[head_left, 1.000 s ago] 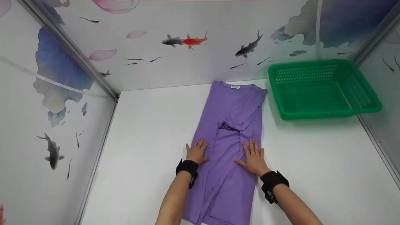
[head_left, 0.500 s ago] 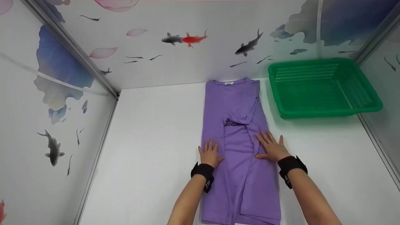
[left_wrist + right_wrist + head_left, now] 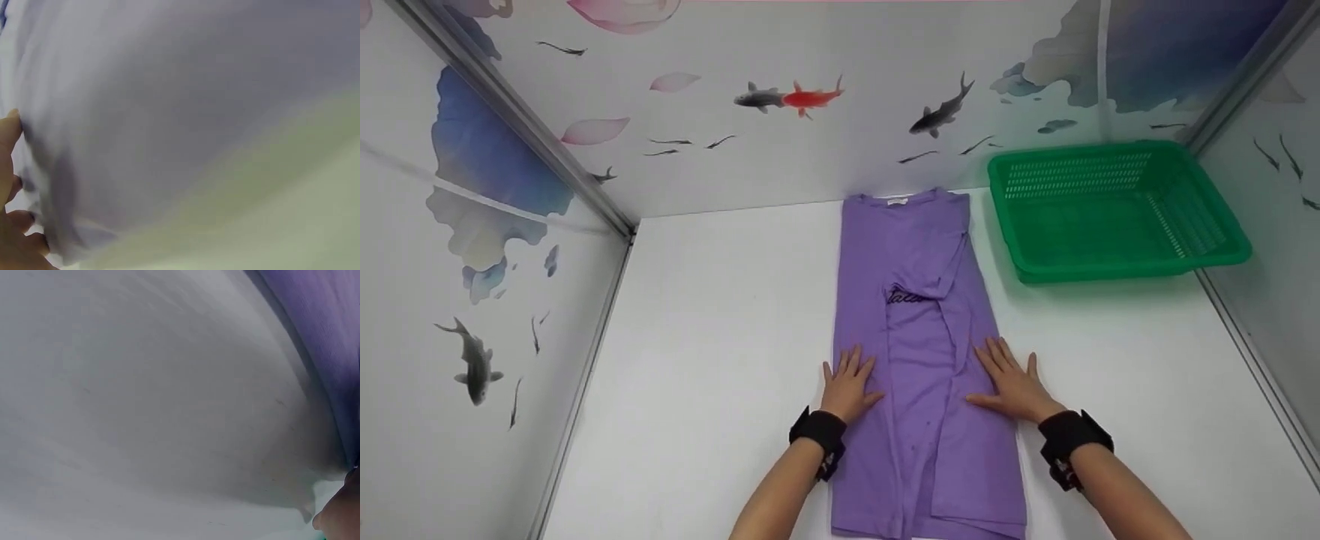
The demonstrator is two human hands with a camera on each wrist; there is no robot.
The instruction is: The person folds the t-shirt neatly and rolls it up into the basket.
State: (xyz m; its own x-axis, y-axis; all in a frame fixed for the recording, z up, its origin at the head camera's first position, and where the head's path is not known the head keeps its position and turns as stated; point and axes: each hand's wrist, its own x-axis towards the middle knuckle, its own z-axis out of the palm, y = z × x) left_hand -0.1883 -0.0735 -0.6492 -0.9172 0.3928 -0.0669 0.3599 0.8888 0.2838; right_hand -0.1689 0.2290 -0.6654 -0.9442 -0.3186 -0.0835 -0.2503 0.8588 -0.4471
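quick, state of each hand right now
Left hand: open, resting on the folded purple cloth shirt, gripping nothing.
Right hand: open, resting on the same shirt, gripping nothing.

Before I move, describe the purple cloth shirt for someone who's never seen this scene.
On the flat white tabletop, find the green perforated plastic basket at far right. Left of it lies the purple cloth shirt, under the person's bare left hand and right hand. Purple fabric, a white neck label and partly covered black lettering set it apart from the basket.
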